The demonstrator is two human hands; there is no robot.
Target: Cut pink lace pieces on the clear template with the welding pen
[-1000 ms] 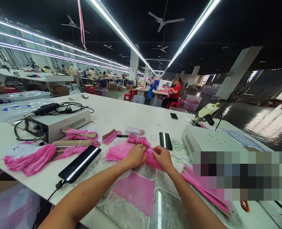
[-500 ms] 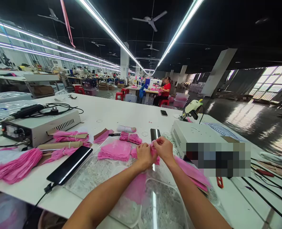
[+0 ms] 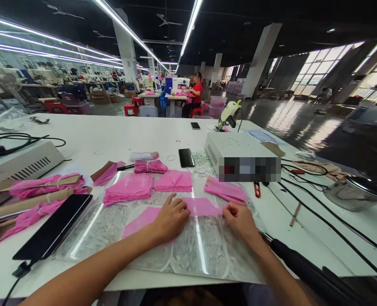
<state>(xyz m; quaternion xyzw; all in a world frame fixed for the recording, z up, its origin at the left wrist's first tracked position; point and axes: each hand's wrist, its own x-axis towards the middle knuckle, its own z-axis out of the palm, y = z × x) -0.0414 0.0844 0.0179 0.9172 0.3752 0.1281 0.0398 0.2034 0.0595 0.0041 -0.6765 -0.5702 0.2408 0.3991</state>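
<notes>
A thin pink fabric piece [image 3: 204, 206] lies over a clear, glossy sheet [image 3: 197, 250] on the table. My left hand [image 3: 173, 217] rests on this fabric near its middle, palm down, fingers spread and slightly bent. At the fabric's right end, my right hand [image 3: 241, 219] is closed in a pinch on its edge. Another stretch of pink fabric shows to the left of my left wrist. Just beyond my hands are two stacks of cut pink fabric, a left stack [image 3: 129, 188] and a right stack [image 3: 173, 181]. A folded pink fabric bundle [image 3: 225, 190] lies beyond my right hand.
A large black phone [image 3: 52, 225] with a cable lies at left. A smaller phone [image 3: 186, 158] sits near a grey box [image 3: 239, 146]. Right of my arm are a black-handled tool [image 3: 290, 259], cables and a metal pot [image 3: 347, 193]. A person in red [image 3: 196, 91] sits farther off.
My hands have moved apart and lower, from a bunched hold on pink fabric to a piece laid flat between them. The view has turned right, bringing in the pot and black-handled tool.
</notes>
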